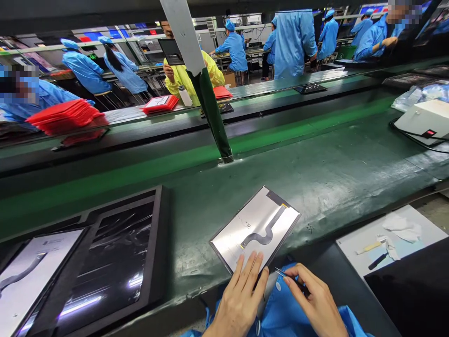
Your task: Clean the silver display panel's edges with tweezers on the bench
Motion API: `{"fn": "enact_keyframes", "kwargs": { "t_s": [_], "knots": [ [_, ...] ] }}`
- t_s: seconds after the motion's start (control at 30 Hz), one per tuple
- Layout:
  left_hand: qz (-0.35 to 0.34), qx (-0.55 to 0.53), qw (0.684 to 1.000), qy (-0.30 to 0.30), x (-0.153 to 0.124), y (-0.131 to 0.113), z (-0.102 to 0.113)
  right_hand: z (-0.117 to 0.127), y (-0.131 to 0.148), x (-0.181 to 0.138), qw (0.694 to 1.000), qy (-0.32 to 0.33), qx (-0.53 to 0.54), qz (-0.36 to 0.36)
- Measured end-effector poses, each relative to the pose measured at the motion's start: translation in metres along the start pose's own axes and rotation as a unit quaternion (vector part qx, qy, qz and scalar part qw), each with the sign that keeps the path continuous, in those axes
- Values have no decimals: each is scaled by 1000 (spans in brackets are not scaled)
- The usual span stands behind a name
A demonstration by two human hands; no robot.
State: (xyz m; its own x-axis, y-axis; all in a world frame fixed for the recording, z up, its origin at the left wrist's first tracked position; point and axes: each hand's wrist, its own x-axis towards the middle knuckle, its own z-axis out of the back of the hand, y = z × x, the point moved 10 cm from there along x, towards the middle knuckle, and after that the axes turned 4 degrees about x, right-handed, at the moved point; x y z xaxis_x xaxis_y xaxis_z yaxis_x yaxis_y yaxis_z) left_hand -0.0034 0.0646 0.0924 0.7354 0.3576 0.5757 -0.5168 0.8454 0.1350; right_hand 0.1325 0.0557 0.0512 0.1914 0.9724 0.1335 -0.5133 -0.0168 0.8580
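Observation:
A tablet-sized display panel lies metal-back up on the green bench, turned at an angle near the front edge. A dark flat ribbon cable curves across its back, with a yellowish connector at each end. My left hand rests flat with fingers stretched on the panel's near edge. Tweezers are pinched in my right hand, just off the panel's near right corner. Their tips point left towards my left hand and do not touch the panel.
To the left, a black foam tray holds another panel with a ribbon cable. A white board at right bears small tools. Ahead stand a post, a conveyor with red foam sheets, and a white box. Co-workers sit beyond.

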Motion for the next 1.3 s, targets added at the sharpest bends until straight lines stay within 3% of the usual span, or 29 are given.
{"fn": "enact_keyframes", "kwargs": {
  "t_s": [0.4, 1.3],
  "knots": [
    [-7, -3, 1000, 5, -9, 2, -7, 0, -2, 0, 1000, -2, 13, -5],
    [29, 14, 999, -2, 0, -2, -5, 2, -5, -2, 1000, -5, 13, -13]
  ]
}}
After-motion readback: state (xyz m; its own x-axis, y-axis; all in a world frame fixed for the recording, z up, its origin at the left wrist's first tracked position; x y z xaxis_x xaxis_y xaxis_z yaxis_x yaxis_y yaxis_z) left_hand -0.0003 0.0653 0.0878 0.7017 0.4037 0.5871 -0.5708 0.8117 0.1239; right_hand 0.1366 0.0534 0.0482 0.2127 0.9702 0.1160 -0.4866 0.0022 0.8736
